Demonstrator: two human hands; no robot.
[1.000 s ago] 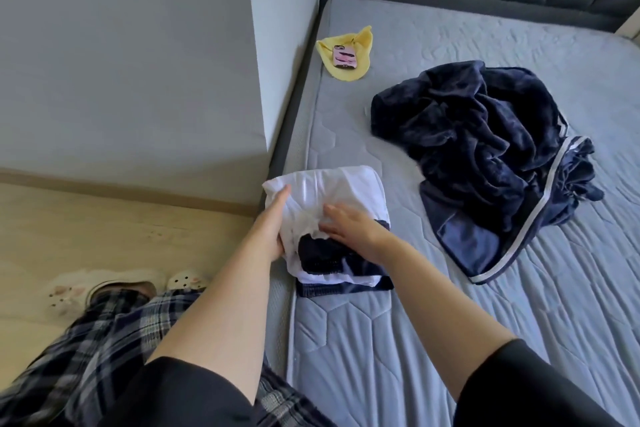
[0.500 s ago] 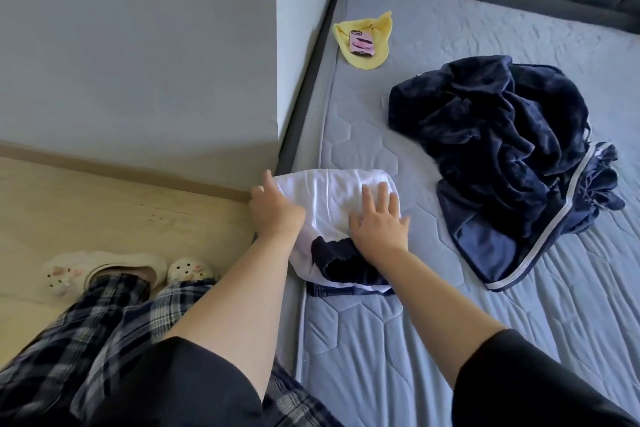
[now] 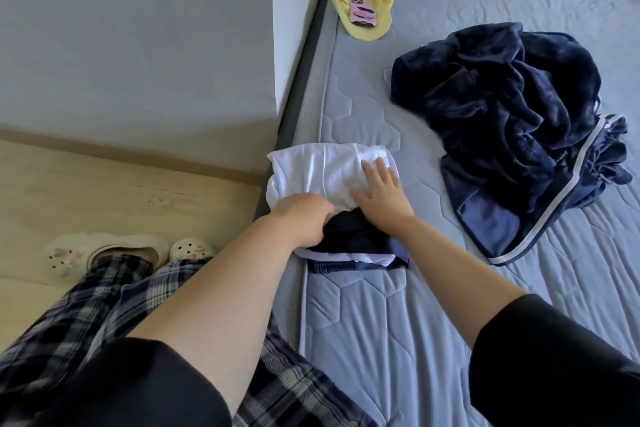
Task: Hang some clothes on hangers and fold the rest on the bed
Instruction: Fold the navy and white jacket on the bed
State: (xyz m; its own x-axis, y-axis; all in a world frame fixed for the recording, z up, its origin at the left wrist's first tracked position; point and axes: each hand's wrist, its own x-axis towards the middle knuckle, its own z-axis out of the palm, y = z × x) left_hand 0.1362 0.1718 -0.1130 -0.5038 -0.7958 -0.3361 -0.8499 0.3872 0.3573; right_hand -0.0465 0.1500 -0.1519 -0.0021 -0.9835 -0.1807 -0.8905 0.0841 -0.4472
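A folded white cotton garment (image 3: 318, 170) lies on top of a small stack at the left edge of the grey quilted bed mattress (image 3: 398, 322), over a folded dark navy garment (image 3: 349, 236). The right hand (image 3: 382, 192) lies flat on the white one, fingers straight and spread, holding nothing. The left hand (image 3: 304, 218) is at its near edge with the fingers curled down and hidden in the fold; I cannot tell if they grip. From the stack, a crumpled navy plush garment with white stripe (image 3: 502, 107) lies at 2 o'clock, and a yellow cloth (image 3: 384, 0) carrying a pink phone (image 3: 363, 11) at 12 o'clock.
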